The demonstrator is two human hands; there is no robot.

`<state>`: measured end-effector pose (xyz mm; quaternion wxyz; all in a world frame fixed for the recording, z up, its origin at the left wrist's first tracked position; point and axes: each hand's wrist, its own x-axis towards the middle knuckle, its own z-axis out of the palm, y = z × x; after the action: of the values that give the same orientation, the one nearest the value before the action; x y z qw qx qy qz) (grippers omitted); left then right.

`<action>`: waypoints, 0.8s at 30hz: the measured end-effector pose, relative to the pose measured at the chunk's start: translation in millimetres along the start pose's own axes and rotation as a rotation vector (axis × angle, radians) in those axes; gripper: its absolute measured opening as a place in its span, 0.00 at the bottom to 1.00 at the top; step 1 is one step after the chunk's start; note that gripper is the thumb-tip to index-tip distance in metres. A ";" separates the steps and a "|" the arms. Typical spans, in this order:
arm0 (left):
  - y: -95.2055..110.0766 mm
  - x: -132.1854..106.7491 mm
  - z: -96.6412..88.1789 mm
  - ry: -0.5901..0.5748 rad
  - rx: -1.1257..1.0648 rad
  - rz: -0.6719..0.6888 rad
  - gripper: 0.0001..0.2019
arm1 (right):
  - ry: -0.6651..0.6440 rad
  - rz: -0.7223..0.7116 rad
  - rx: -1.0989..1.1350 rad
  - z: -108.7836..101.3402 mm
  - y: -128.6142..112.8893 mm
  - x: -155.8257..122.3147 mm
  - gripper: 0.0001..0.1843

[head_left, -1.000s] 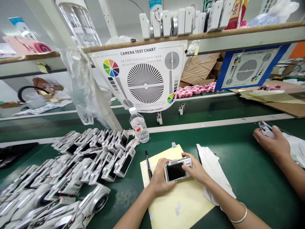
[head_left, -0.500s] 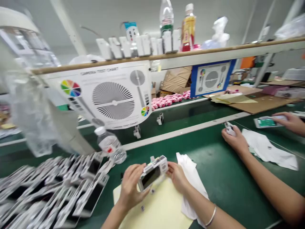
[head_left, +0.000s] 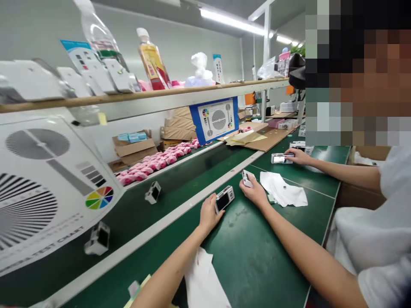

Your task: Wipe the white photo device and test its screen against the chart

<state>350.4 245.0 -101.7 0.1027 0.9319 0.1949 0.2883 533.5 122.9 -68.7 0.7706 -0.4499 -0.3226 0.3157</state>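
Note:
My left hand [head_left: 210, 214] is stretched far forward over the green bench, its fingers closed round the left side of a small white digital camera [head_left: 224, 199]. The camera's dark screen faces me, tilted. Below my forearm lies a white cloth [head_left: 205, 280]. A corner of the pale yellow sheet [head_left: 138, 293] shows at the bottom edge. My right hand is out of the picture. Close to the camera, a co-worker's hand [head_left: 255, 192] holds another white camera [head_left: 247, 178]; that person's other hand [head_left: 300, 156] touches a camera [head_left: 281, 158] lying on the bench.
Two white cameras [head_left: 153, 192] stand on the green strip beyond the pale divider rail [head_left: 192, 201]. A camera test chart [head_left: 38, 141] hangs from the shelf [head_left: 173, 96] at left, a blue-framed chart [head_left: 218, 119] farther off. Another cloth [head_left: 284, 190] lies before the co-worker at right.
The view has swung right. My left hand has carried the camera forward and right, towards the co-worker; my right hand has let go of it and left the view.

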 end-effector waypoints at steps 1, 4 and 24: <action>7.4 8.8 12.5 -0.036 -0.014 0.022 0.30 | 0.026 0.013 0.076 -15.0 0.4 11.1 0.13; 29.7 21.7 36.7 -0.116 -0.032 0.027 0.38 | 0.056 0.054 0.333 -40.2 12.0 23.4 0.13; 77.2 -108.8 -54.8 -0.583 0.077 -0.140 0.29 | -0.433 0.157 0.830 -71.8 4.6 17.4 0.15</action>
<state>259.8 133.7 -87.7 0.1385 0.9628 0.2320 -0.0069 599.0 103.2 -96.9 0.7739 -0.0509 -0.2875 0.5620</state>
